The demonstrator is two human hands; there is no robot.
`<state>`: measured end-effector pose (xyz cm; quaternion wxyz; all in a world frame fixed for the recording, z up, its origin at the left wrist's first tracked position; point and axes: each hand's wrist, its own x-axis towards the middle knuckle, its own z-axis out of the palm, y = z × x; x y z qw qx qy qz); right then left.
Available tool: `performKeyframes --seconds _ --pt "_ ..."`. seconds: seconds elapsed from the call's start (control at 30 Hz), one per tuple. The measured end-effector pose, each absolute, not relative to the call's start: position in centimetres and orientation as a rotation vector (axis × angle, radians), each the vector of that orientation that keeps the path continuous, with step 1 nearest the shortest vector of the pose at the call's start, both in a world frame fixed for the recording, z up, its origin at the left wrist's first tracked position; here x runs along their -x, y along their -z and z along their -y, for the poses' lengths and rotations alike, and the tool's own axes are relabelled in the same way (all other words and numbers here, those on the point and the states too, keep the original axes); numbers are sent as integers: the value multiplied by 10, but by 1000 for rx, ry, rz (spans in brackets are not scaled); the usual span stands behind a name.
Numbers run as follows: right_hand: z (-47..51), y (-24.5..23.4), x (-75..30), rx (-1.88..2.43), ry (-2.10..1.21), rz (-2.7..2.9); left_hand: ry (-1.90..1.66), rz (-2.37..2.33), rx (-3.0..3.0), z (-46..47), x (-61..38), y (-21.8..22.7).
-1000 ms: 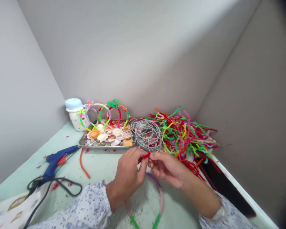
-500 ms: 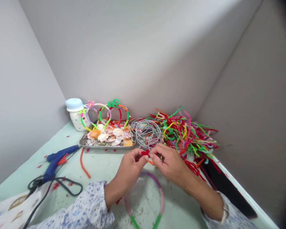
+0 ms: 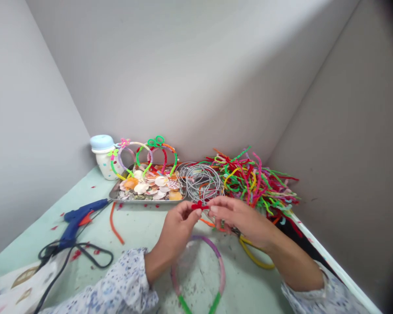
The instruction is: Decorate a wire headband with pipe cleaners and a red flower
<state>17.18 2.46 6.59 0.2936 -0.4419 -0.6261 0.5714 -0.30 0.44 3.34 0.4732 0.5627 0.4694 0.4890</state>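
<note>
My left hand and my right hand meet above the table, both pinching a small red pipe-cleaner piece between fingertips. It looks twisted into a little flower or bow shape. Below my hands a hoop headband wrapped in purple, pink and green pipe cleaner lies flat on the pale green table. A yellow pipe cleaner curves under my right wrist.
A metal tray of shells holds several decorated headbands. Bare wire hoops and a heap of coloured pipe cleaners lie behind. A blue glue gun with black cord lies left, an orange pipe cleaner beside it, a white jar in the corner.
Both hands have risen and moved away from me, still pinching the red piece. The headband below is more uncovered, and the yellow pipe cleaner now shows under my right wrist.
</note>
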Motion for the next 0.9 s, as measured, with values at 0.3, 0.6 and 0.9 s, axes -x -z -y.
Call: performKeyframes --seconds 0.3,0.6,0.9 --pt "-22 -61 -164 1015 -551 2141 -1105 -1032 -1241 -4 1 -40" --pt "-25 -56 -168 1221 -1538 1776 -1192 -1214 -1845 8 1 -36" --pt "-25 -67 -167 1212 -1515 1678 -1123 -1096 -1548 -1 1 -30"
